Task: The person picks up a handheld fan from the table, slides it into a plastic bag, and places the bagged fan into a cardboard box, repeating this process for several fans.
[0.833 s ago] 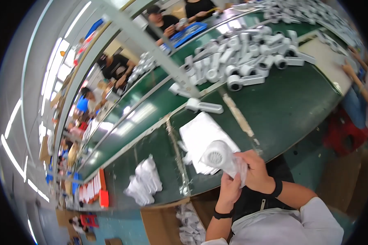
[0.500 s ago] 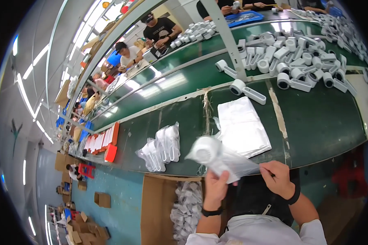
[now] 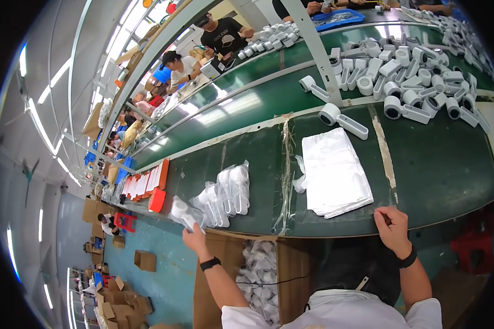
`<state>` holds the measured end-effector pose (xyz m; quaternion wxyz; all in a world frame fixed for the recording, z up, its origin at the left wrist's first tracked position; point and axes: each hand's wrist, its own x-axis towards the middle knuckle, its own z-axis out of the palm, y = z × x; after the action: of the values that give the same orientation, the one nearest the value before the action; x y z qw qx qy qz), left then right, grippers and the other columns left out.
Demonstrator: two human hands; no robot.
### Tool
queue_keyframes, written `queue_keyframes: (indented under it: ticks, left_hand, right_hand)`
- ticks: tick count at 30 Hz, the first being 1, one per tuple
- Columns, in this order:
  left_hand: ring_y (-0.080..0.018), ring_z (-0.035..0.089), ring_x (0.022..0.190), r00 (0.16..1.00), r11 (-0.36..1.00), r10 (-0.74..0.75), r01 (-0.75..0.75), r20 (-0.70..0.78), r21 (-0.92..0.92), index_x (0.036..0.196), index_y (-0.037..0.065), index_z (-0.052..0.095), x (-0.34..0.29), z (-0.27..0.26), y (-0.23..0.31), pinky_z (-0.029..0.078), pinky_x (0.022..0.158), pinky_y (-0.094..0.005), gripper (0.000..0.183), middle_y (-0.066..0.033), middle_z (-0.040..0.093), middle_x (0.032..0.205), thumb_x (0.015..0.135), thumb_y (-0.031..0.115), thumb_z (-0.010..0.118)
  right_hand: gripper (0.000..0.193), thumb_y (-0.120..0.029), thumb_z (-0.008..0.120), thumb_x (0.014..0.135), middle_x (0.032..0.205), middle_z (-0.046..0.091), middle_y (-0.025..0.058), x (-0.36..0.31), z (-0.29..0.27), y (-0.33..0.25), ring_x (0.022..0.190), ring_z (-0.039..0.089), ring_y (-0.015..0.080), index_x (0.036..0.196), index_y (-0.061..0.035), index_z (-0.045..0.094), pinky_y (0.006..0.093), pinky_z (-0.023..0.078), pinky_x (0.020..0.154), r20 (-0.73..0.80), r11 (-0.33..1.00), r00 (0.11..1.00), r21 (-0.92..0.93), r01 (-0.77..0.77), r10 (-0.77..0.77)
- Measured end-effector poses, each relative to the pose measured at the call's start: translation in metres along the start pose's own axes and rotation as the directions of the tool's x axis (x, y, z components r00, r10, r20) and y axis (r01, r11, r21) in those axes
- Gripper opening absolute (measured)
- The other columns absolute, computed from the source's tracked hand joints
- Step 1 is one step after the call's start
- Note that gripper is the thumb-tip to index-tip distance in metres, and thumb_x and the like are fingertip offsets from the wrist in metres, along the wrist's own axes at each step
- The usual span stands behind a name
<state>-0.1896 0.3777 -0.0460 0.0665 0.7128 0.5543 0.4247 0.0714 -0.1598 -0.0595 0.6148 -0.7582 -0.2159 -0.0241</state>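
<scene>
My left hand (image 3: 195,239) grips the handle end of a bagged white handheld device (image 3: 185,213), a round head on a flat handle inside clear plastic. It is at the left end of a row of similar bagged devices (image 3: 233,189) lying on the green work surface (image 3: 258,181). My right hand (image 3: 392,227) is at the surface's near edge, fingers curled in with nothing visible in them. Just left and beyond that hand lies a stack of flat white plastic bags (image 3: 337,172). One unbagged device (image 3: 343,120) rests beyond the stack.
A large heap of unbagged devices (image 3: 417,82) fills the far right, behind a metal post (image 3: 318,49). Below the near edge an open carton (image 3: 211,285) holds bagged devices. Orange-red trays (image 3: 148,183) stand at the left. Co-workers (image 3: 222,35) sit across the belt.
My left hand has carried the bagged device leftward to the row's end. My right hand has let go of the bag and moved slightly right. The view has shifted a little.
</scene>
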Motion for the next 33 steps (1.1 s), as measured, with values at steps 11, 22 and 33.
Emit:
queue_keyframes:
  ticks: [11, 22, 33]
  left_hand:
    - [-0.0391, 0.062, 0.07, 0.948, 0.984, 0.177, -0.174, 0.266, -0.035, 0.088, -0.006, 0.066, 0.015, 0.059, -0.006, 0.047, 0.068, -0.047, 0.034, -0.0251, 0.063, 0.074, 0.091, 0.026, 0.055]
    - [-0.0184, 0.059, 0.093, 0.839, 0.793, 0.489, -0.314, 0.239, -0.521, 0.116, -0.001, 0.06, -0.097, -0.023, 0.196, 0.048, 0.08, -0.0308, 0.027, -0.0104, 0.063, 0.11, 0.091, 0.008, 0.059]
    - [-0.0316, 0.057, 0.084, 0.248, 0.381, 0.924, -0.664, 0.292, -0.644, 0.092, 0.004, 0.069, -0.243, 0.017, 0.31, 0.045, 0.076, -0.04, 0.018, -0.0116, 0.065, 0.092, 0.077, 0.012, 0.075]
  right_hand:
    - [0.005, -0.004, 0.066, 0.083, 0.068, 0.062, 0.0081, 0.0, -0.001, -0.007, 0.053, 0.054, 0.0118, 0.085, 0.0014, 0.066, 0.0249, 0.042, 0.049, -0.05, 0.996, 0.997, -0.061, 0.059, -0.062]
    - [0.014, -0.01, 0.068, 0.084, 0.075, 0.064, 0.0072, 0.029, -0.039, -0.03, 0.062, 0.06, 0.0119, 0.096, -0.0009, 0.067, 0.0253, 0.047, 0.055, -0.017, 1.0, 1.0, 0.025, -0.014, 0.014]
    - [0.058, -0.018, 0.066, 0.082, 0.134, 0.048, 0.0139, 0.193, -0.108, 0.046, 0.122, 0.046, 0.0325, 0.133, -0.0041, 0.043, 0.0439, 0.046, 0.095, -0.133, 0.543, 0.984, -0.839, -0.047, -0.12]
